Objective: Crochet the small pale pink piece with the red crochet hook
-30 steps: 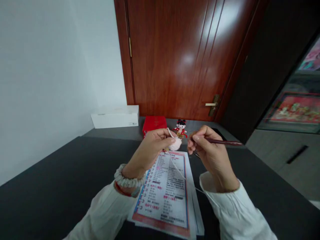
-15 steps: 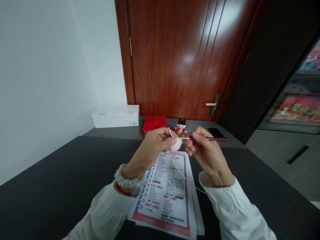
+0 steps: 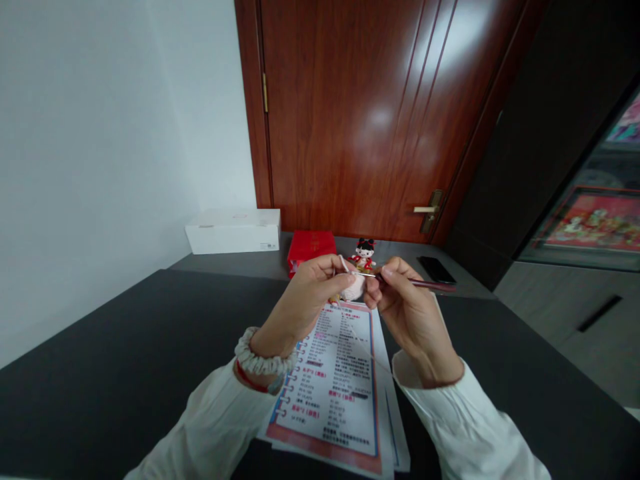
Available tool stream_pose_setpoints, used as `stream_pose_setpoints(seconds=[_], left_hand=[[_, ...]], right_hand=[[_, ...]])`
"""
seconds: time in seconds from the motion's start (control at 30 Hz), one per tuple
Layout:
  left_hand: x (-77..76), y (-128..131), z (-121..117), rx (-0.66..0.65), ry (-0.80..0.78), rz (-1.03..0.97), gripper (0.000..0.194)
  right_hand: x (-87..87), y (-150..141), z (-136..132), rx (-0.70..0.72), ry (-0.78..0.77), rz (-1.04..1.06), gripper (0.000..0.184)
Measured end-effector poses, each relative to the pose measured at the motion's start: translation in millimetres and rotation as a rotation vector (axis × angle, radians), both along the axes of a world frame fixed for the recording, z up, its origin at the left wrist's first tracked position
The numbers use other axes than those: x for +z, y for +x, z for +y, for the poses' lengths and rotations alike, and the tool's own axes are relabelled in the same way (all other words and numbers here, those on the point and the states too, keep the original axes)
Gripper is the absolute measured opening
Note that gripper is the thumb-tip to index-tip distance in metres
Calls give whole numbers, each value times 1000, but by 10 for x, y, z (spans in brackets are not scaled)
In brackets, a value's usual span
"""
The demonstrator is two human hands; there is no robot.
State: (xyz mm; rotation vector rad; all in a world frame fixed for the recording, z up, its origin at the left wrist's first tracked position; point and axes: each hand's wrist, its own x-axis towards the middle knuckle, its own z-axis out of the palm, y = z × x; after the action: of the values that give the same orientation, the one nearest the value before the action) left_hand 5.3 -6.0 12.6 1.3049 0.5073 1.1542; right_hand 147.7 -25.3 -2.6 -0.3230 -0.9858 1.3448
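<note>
The left hand (image 3: 300, 300) pinches a small pink crocheted piece (image 3: 354, 289) between the hands, and the right hand (image 3: 413, 315) grips a crochet hook (image 3: 425, 283) penlike at it. Over-tugging the pale yarn (image 3: 344, 264) could slip a loop off the hook.

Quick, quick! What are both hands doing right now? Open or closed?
Left hand: closed, fingers holding a pale pink crocheted ball.
Right hand: closed, fingers holding a crochet hook.
</note>
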Motion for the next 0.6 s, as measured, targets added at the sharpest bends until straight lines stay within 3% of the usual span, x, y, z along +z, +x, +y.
stream_pose_setpoints(seconds=[0.1,0.6], left_hand=[[-6,6,5,-47,-2,-25,10],[-55,-10,49,15,30,11,11]], right_hand=[[4,-6,-21,-90,55,-59,18],[-71,80,-5,-289,186,-197,13]])
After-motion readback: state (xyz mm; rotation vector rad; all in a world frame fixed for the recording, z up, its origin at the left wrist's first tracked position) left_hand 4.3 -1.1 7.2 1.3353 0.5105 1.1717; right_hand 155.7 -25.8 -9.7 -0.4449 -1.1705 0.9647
